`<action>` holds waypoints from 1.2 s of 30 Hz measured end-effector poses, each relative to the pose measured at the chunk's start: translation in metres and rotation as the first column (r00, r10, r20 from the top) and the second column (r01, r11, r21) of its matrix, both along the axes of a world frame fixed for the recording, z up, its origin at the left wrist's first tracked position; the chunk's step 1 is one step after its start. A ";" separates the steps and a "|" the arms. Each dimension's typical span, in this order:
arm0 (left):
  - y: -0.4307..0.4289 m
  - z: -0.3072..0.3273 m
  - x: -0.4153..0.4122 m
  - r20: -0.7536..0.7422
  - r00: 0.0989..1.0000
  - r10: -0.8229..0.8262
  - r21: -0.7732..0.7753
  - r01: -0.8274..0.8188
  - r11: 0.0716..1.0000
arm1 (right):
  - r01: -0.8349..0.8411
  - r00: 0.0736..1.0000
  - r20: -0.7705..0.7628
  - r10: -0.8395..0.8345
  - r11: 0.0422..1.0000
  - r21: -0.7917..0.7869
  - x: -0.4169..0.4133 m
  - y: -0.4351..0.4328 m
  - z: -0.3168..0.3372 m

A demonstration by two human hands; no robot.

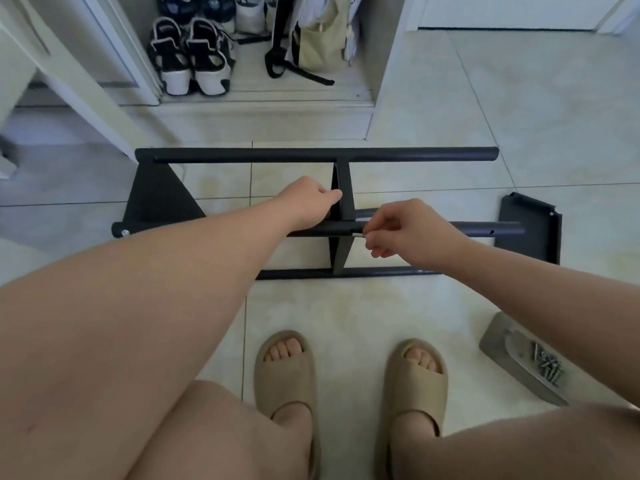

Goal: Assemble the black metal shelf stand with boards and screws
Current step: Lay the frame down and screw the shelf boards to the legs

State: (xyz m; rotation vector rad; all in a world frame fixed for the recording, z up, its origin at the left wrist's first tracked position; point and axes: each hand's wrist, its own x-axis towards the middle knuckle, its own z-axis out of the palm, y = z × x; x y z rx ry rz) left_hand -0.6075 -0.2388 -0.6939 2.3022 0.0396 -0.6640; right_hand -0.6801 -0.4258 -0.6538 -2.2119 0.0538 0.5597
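The black metal shelf stand [311, 154] lies on its side on the tiled floor, three long tubes joined by a triangular board [156, 199] at the left. A second black board [344, 188] stands between the tubes at the middle. My left hand [308, 202] grips this middle board from its left side. My right hand [412, 233] pinches a small silver screw [358, 234] at the point where the middle tube meets the board. A third black board [530, 230] lies flat at the right, by the tube ends.
A grey tray [512, 355] with several loose screws [549, 365] sits on the floor at the right. My feet in beige slippers [284, 372] stand just before the stand. Shoes [190, 57] and a bag [322, 32] fill an alcove beyond.
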 end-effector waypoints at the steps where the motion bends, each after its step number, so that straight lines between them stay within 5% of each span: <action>1: -0.002 -0.004 0.003 -0.034 0.999 -0.036 -0.002 0.036 0.999 | -0.006 1.000 0.006 0.006 1.000 0.000 0.001 0.001 -0.003; 9: -0.012 -0.014 0.014 -0.214 0.965 -0.150 -0.101 0.131 0.986 | 0.021 0.998 0.055 -0.022 1.000 0.010 0.000 0.000 -0.020; 15: -0.012 -0.014 0.011 -0.199 0.969 -0.146 -0.087 0.131 0.987 | 0.038 0.995 0.092 -0.043 0.998 0.055 -0.003 -0.001 -0.017; 25: -0.012 -0.012 0.005 -0.151 0.977 -0.148 -0.058 0.141 0.988 | -0.153 0.960 0.206 0.190 0.972 -0.180 -0.007 0.006 -0.027; 36: -0.012 -0.014 0.008 -0.161 0.976 -0.148 -0.043 0.143 0.989 | -0.056 0.966 0.242 0.087 0.990 -0.133 -0.004 0.015 -0.035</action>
